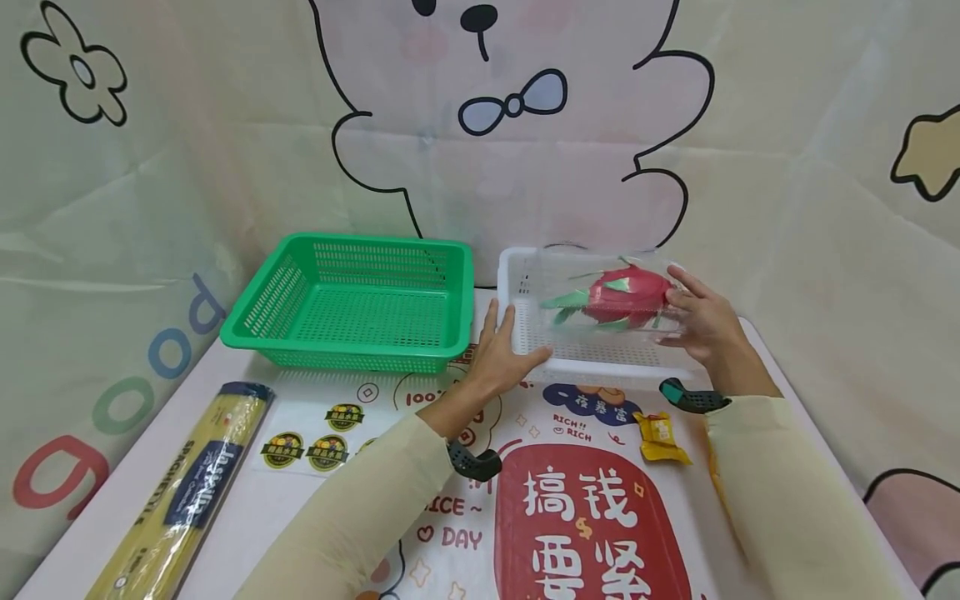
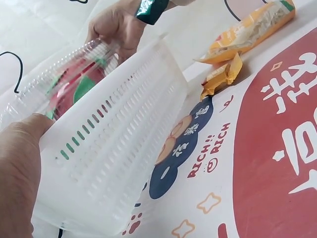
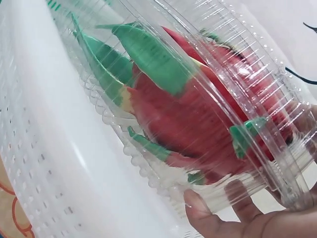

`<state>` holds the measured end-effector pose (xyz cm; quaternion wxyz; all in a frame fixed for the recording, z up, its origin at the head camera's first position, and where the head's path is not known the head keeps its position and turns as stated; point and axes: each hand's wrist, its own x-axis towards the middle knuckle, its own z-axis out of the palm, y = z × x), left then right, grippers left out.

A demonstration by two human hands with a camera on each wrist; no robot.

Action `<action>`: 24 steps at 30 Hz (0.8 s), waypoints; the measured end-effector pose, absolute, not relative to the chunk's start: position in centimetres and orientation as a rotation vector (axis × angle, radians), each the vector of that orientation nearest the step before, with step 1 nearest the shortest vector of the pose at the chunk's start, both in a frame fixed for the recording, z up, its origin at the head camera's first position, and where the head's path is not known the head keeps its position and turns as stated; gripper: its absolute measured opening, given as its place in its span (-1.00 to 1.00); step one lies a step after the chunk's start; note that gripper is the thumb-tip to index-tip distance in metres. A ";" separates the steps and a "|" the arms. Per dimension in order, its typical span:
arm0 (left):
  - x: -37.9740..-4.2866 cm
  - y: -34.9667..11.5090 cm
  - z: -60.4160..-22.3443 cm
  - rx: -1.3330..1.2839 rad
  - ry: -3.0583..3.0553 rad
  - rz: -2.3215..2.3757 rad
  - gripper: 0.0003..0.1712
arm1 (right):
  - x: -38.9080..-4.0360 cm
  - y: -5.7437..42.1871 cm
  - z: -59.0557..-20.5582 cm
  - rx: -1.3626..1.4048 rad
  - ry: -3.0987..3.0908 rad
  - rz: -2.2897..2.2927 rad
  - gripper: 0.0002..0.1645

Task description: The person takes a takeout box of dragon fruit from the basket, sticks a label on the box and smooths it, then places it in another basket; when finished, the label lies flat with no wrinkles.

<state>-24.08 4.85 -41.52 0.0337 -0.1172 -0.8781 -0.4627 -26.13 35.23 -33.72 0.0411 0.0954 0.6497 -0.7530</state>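
Cartoon cloth (image 1: pixel 787 108) backs the worktop (image 1: pixel 251 517), right grip (image 1: pixel 707 321) clasping a clear fruit box (image 1: pixel 611 298) that stretches leftward, left hand (image 1: pixel 501 360) spread.

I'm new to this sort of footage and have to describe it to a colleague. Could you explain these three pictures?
There is no machine here, just a person's two bare hands. The widest picture comes from a camera on the head, looking forward and down; the other two come from cameras on the left and right wrists.

The right hand holds a clear plastic box with a dragon fruit inside, at the white basket. The left hand touches that basket's rim.

On the printed surface are also a green basket, a spaghetti pack and a small yellow packet. The left wrist picture shows an orange bag too, mostly hidden by the right sleeve in the head picture.
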 end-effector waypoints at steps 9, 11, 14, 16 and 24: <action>-24.3 4.9 -41.4 -0.367 -2.703 -1.411 0.11 | -24.6 35.6 -31.7 0.225 1.872 -2.377 -0.20; -24.3 5.1 -41.4 -0.377 -2.706 -1.412 0.10 | -24.2 35.7 -31.3 0.219 1.871 -2.380 -0.20; -24.3 5.5 -41.4 -0.382 -2.709 -1.424 0.09 | -23.7 35.8 -30.9 0.207 1.889 -2.364 -0.21; -24.3 5.8 -41.5 -0.382 -2.708 -1.430 0.09 | -23.2 35.7 -30.6 0.203 1.897 -2.350 -0.21; -24.3 6.5 -41.4 -0.372 -2.702 -1.438 0.07 | -21.6 35.3 -29.1 0.196 1.885 -2.320 -0.21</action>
